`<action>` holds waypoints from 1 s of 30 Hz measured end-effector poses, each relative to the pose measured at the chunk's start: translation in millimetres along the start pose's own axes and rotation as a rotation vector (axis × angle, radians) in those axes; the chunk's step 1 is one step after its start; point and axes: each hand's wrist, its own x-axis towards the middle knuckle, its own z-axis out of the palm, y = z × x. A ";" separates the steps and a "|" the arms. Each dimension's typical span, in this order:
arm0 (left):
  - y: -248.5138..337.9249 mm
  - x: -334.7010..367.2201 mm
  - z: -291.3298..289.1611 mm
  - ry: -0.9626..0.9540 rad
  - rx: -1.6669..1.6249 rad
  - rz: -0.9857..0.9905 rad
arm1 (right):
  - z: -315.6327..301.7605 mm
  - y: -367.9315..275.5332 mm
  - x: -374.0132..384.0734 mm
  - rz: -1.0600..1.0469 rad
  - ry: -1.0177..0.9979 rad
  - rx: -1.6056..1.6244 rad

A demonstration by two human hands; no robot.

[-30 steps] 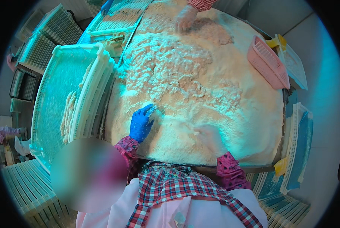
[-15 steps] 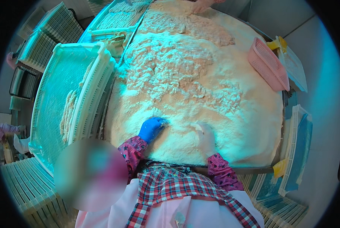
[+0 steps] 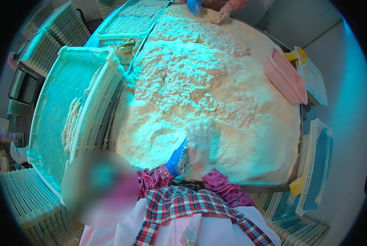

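Pale strips (image 3: 72,124) in white tray (image 3: 48,119), right hand (image 3: 198,148) over powder (image 3: 249,151)

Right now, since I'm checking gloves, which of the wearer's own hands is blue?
The left hand, close beside the right hand: it is covered in blue, whereas the right looks whitish.

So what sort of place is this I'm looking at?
Probably a food-processing workroom: a wide table is spread with pale powder and lumpy pieces, stacked mesh trays stand beside it, and a co-worker's blue-gloved hand shows at the far end.
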 end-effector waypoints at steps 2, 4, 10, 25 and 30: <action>0.5 -4.0 -2.4 0.131 -0.381 -0.307 | 3.7 -4.7 2.2 0.027 0.108 0.048; 9.6 -8.6 -5.1 0.097 -0.625 -0.377 | 8.3 -9.9 7.9 0.087 0.157 0.104; 7.0 13.4 -16.5 0.425 -0.368 0.171 | 1.5 -2.1 28.1 0.061 0.002 0.440; 242.0 53.3 -149.5 0.590 -0.139 0.573 | 0.0 109.3 95.2 -0.085 -0.017 -0.301; 295.0 32.1 -300.6 0.820 0.833 0.271 | 9.3 115.4 99.5 -0.056 -0.024 -0.224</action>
